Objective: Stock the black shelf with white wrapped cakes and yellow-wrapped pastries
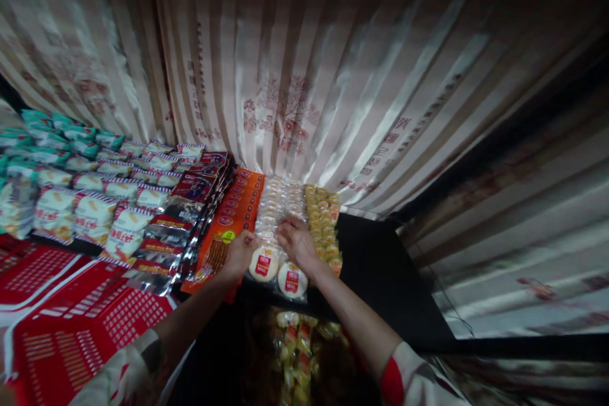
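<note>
Both my hands rest on rows of clear-wrapped white round buns (277,266) with red labels, laid in a column on a dark shelf (380,266). My left hand (240,254) curls its fingers around the left edge of a bun packet. My right hand (297,242) presses down on the packets with bent fingers. Yellow small pastries (323,216) lie in a column just right of my right hand. Orange flat packets (233,222) lie just left of my left hand.
Dark red and silver packets (185,216) and white bread bags with red print (90,209) fill the shelf to the left, with teal-topped bags (61,133) behind. Red baskets (80,323) stand at lower left. A shiny striped curtain (304,76) hangs behind. More wrapped snacks (297,349) sit below.
</note>
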A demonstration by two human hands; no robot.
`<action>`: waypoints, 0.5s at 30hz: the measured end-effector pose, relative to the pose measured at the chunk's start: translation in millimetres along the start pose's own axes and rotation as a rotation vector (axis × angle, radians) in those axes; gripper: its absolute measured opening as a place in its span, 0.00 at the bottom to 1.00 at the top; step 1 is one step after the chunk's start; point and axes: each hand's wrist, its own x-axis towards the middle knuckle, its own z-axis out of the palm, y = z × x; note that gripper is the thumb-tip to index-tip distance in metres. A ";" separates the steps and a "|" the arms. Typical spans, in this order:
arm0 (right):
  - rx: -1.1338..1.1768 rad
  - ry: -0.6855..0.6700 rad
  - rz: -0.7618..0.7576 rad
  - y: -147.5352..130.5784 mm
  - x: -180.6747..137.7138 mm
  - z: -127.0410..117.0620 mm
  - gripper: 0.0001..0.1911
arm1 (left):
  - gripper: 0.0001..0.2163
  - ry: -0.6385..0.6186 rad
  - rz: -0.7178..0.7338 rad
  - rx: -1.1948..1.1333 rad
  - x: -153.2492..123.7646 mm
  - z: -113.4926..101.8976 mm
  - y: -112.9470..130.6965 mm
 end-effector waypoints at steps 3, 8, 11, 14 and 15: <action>-0.001 0.033 -0.056 -4.2 -7.6 -2.0 0.06 | 0.05 0.032 0.015 0.060 -0.4 3.4 -3.1; -0.057 -0.006 -0.085 -12.4 -20.2 -4.3 0.04 | 0.05 0.028 0.047 0.181 -0.8 2.7 -3.5; -0.061 -0.024 -0.054 -15.2 -23.0 -4.0 0.03 | 0.04 0.021 0.057 0.248 -3.0 0.9 0.3; -0.056 -0.022 -0.045 -16.5 -23.3 -4.0 0.02 | 0.03 0.048 0.122 0.392 -7.7 -1.6 8.9; -0.053 -0.025 -0.050 -16.6 -23.2 -4.3 0.02 | 0.03 0.068 0.160 0.456 -9.3 -2.4 13.1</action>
